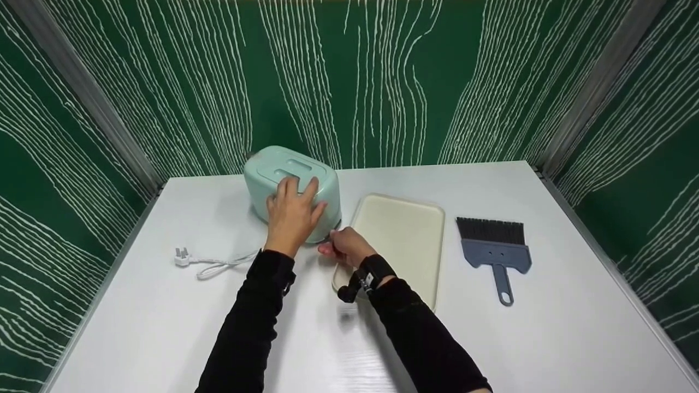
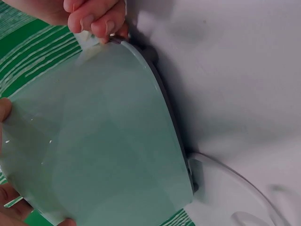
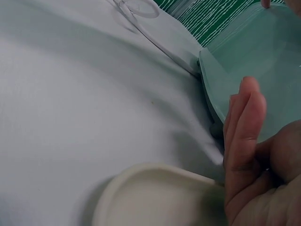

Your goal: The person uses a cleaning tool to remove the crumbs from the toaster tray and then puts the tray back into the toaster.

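Black fabric sleeves [image 1: 240, 327]; left hand [image 1: 292, 215], fingers spread, touches rounded mint-green toaster [image 2: 108, 132].
Right hand [image 1: 350, 245] at its lower corner; closure, grip unclear.

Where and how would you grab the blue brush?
Probably mid-handle, pinched across its width, coming from above on the person's side. The brush lies flat with that slim handle pointing toward the person and the wide black bristles facing away.

Blue-gry brush [image 1: 494, 252], wht-lined grn wall [image 1: 297, 65]
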Demonstrator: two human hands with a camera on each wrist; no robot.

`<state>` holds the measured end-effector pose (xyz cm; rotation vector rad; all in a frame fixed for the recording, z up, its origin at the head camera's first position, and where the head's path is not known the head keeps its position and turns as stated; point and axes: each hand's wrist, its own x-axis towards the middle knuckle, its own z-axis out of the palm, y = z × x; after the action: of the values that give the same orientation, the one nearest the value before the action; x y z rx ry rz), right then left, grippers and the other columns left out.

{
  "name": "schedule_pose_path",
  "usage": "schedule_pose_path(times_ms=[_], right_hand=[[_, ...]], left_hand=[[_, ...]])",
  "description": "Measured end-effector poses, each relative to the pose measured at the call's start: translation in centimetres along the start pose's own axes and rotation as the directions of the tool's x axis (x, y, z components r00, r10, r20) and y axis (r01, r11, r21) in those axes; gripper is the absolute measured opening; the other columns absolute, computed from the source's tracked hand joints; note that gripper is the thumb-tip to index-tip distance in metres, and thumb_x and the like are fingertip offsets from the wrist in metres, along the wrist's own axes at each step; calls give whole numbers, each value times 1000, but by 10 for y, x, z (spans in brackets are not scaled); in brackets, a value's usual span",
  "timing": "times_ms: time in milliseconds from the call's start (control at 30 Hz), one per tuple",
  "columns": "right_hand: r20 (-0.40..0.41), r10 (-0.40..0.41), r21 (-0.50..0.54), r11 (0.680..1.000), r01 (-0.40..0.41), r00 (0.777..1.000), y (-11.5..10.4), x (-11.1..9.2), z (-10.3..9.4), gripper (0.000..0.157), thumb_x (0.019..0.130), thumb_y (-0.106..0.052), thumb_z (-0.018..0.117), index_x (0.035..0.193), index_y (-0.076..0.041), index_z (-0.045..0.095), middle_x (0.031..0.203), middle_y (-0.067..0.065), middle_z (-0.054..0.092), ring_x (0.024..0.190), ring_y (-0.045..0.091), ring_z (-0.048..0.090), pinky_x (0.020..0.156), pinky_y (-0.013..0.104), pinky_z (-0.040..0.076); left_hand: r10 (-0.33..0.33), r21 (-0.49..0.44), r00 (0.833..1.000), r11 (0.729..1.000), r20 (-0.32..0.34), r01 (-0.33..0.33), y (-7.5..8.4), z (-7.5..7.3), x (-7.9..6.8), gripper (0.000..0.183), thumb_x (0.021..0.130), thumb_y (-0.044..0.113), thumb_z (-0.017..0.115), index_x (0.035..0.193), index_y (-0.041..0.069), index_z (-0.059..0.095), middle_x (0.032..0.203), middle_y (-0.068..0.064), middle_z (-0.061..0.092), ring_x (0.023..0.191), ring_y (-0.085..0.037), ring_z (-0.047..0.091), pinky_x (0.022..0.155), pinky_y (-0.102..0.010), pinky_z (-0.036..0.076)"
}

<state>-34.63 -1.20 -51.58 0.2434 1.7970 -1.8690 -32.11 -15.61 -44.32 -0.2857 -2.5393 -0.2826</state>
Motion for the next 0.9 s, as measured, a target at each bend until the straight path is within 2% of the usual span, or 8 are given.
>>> schedule_pose_path(times_ms=[200,300,600,900], right_hand=[[9,5,17,1000,-5,1000,2,1,0,35,115,-12,39,98,3,65,61,-1,68,48,1,63,51,13,52],[-1,4,10,1000,-4,1000,1,1,0,36,116,-13,39,101,4,66,62,-1,68,50,2,63,51,14,52],[-10,-3,-5,1000,3,1000,0,-1,1,37,116,-14,40,121,13,64,62,-1,68,51,2,63,52,15,52],[-16,22,-2,1000,-22,1000,-1,-1,1,36,116,-15,40,119,11,65,61,-1,66,49,2,61,51,14,50]], left_hand=[[9,-4,1000,1000,-12,-9,0,0,-1,51,103,40,72,147,16,62,142,-26,56,140,-43,50,98,-73,53],[5,-11,1000,1000,1,-5,0,0,0,51,103,41,71,147,16,61,144,-27,55,141,-44,50,99,-72,52],[-7,-6,1000,1000,29,8,0,0,1,51,104,41,69,148,17,60,144,-27,54,142,-44,49,101,-70,52],[-9,-7,999,1000,50,9,-1,-2,2,51,105,40,69,149,17,60,144,-27,54,143,-44,50,101,-71,53]])
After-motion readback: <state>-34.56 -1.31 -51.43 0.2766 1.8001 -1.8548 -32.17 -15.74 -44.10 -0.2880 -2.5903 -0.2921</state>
